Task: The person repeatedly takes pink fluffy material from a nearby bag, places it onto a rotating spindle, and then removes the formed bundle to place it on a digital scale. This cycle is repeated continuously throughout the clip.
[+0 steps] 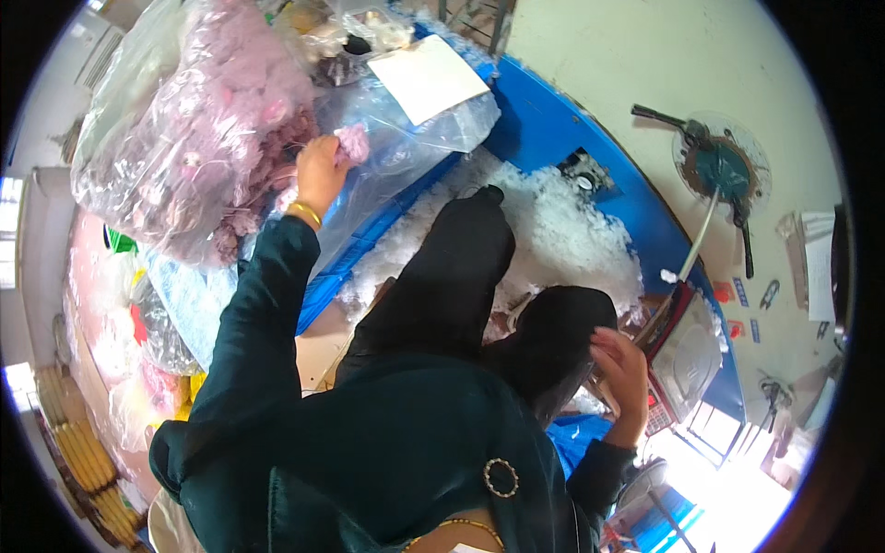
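The left hand is closed around a small pink fluffy piece, lifted at the mouth of the clear plastic bag full of the same pink stuff, so it can be drawn out. The right hand rests loosely curled on a black knee, holding nothing. White stuffing is heaped in the blue bin ahead, close within reach

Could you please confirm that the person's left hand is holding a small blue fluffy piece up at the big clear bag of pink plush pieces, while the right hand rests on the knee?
Not quite: the fluffy piece in the left hand is pink, not blue, as the head view shows. The rest stands: it is held up at the big clear bag of pink plush pieces, and the right hand rests on the knee.
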